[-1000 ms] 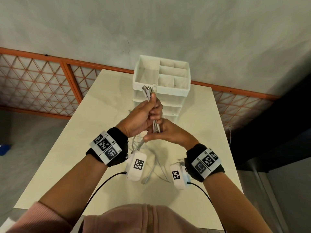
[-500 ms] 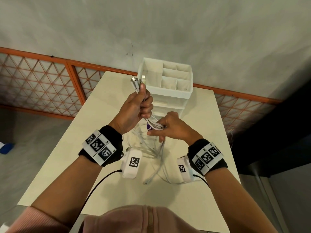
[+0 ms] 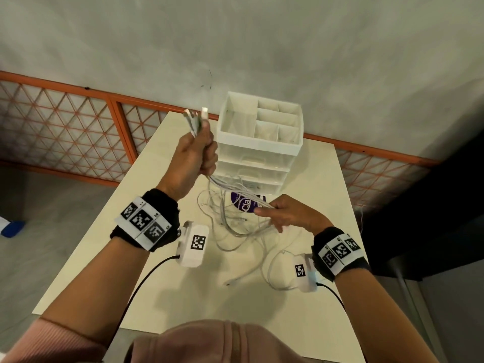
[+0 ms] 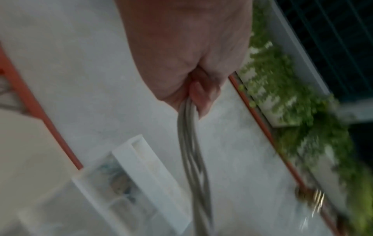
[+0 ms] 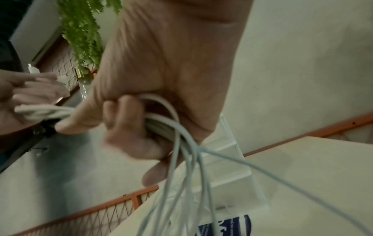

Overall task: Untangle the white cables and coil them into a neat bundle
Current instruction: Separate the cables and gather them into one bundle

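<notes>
Several white cables [image 3: 237,189] run taut from my raised left hand [image 3: 199,153] down to my right hand [image 3: 280,213]. My left hand grips them in a fist, with the plug ends [image 3: 196,117] sticking out above it. My right hand holds the same strands lower down, its fingers curled round the cables [image 5: 161,121]. Below it the loose lengths [image 3: 251,247] hang in tangled loops onto the table. In the left wrist view the cables [image 4: 191,151] drop out of the closed fist [image 4: 193,89].
A white drawer organizer [image 3: 259,142] with open top compartments stands at the far side of the cream table [image 3: 162,292], just behind my hands. A round purple label [image 3: 246,204] lies under the cables. An orange lattice railing [image 3: 65,132] and a grey wall lie beyond.
My left hand has risen up and to the left with the plug ends. My right hand has slid down and to the right along the cables, stretching them between the hands.
</notes>
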The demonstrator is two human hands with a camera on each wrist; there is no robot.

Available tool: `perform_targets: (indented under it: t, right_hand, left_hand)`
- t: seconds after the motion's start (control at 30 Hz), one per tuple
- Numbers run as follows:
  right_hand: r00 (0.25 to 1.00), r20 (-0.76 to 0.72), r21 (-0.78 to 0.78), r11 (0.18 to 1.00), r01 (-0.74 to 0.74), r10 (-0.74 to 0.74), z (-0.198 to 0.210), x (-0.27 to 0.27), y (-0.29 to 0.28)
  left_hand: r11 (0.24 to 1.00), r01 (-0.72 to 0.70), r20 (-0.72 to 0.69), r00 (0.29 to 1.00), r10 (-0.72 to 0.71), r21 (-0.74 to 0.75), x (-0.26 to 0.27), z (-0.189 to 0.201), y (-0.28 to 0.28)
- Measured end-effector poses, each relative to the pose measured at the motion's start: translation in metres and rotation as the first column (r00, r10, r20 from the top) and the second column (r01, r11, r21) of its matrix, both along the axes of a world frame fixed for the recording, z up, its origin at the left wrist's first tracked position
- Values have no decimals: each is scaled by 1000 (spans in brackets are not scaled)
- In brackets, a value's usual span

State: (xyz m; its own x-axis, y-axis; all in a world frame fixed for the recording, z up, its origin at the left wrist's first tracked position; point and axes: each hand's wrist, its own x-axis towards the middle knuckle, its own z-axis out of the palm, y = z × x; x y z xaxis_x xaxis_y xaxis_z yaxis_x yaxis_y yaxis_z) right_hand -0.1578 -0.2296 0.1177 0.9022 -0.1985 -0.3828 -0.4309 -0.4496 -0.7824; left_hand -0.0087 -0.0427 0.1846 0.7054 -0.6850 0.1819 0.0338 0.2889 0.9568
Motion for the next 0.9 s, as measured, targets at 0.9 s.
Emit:
perform_targets:
  t: [0.9]
  right_hand:
    - [964,241,50,993,102,-112,31,-19,-17]
  left_hand:
    - [968,-39,334,941,-47,247,-21,9,11]
